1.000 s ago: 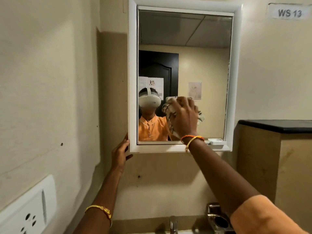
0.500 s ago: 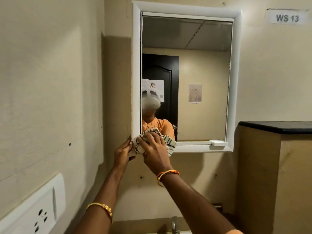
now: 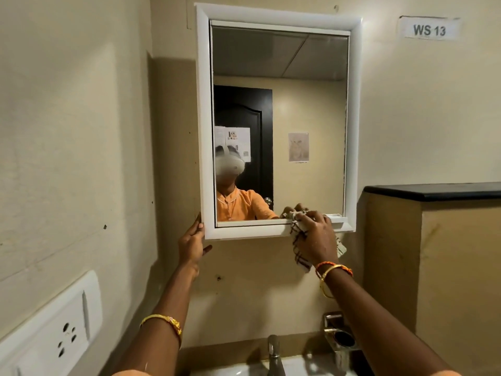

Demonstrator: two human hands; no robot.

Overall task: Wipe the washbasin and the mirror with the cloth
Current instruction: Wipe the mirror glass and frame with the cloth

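A white-framed mirror (image 3: 279,126) hangs on the beige wall ahead. My right hand (image 3: 315,236) grips a checked white cloth (image 3: 298,241) and presses it on the frame's bottom ledge, right of the middle. My left hand (image 3: 193,244) holds the frame's lower left corner, fingers up along its edge. Only the back rim of the white washbasin (image 3: 244,369) shows at the bottom edge, with a chrome tap (image 3: 274,354) standing on it.
A white socket plate (image 3: 54,332) sits on the left wall, low down. A chrome holder (image 3: 339,336) is fixed to the wall right of the tap. A beige partition with a black top (image 3: 433,191) stands at the right. A "WS 13" label (image 3: 429,29) is above it.
My right hand with the cloth went from the mirror glass down to the lower left corner, then slid right along the bottom ledge. My left hand stayed at the corner.
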